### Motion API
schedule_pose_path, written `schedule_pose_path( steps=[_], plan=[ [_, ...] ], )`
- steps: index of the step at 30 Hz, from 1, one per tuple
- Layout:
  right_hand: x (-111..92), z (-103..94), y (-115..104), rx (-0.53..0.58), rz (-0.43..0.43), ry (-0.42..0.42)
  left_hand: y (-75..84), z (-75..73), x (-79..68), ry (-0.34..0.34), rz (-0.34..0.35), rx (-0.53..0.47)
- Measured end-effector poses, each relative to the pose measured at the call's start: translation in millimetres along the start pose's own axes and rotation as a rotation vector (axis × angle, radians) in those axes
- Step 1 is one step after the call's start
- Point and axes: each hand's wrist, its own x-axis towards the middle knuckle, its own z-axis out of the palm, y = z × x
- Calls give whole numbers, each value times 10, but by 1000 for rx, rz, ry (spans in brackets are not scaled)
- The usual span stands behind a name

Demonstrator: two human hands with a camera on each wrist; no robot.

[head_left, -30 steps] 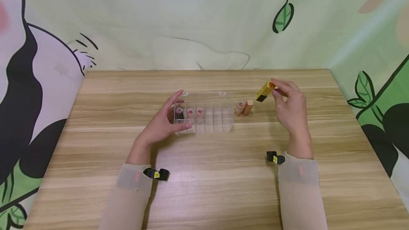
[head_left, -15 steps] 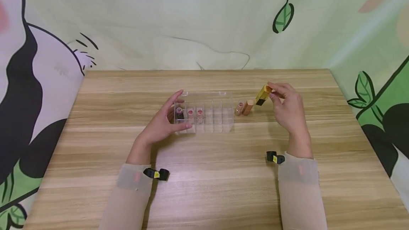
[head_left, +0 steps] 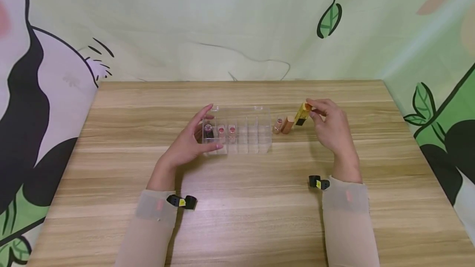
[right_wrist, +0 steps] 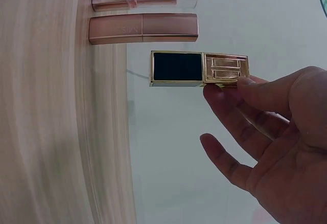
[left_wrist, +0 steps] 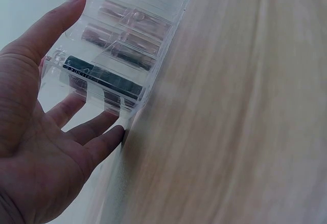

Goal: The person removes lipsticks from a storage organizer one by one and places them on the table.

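Observation:
My right hand (head_left: 332, 129) pinches a gold-and-black lipstick (right_wrist: 178, 67) by its gold top, thumb against fingers. In the right wrist view the lipstick stands nearly upright, its bottom a little above the table. Just left of it are a rose-gold lipstick (head_left: 287, 125) and, beyond that, a pink lipstick with a clear cap (head_left: 277, 126), both upright. My left hand (head_left: 187, 141) grips the left end of a clear divided organizer (head_left: 263, 145), thumb in front, fingers behind. A dark lipstick (left_wrist: 102, 75) occupies its leftmost compartment. Two pink lipsticks (head_left: 231, 132) stand in compartments beside it.
The wooden table (head_left: 245, 217) runs back to a printed cloth backdrop (head_left: 178, 24). Empty compartments fill the organizer's right half. Each sleeve carries a small black wrist device (head_left: 319, 182).
My right hand has moved left and slightly nearer with the gold-and-black lipstick, lowering it beside the rose-gold one and tilting it more upright. The left hand and organizer have not moved.

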Motion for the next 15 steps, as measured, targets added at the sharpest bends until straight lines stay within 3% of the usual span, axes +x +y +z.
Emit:
schedule_pose_path(
  steps=[15],
  plan=[
    [20,54,52,-23,51,-100,-3,-1,5,2,-4,1]
  ],
)
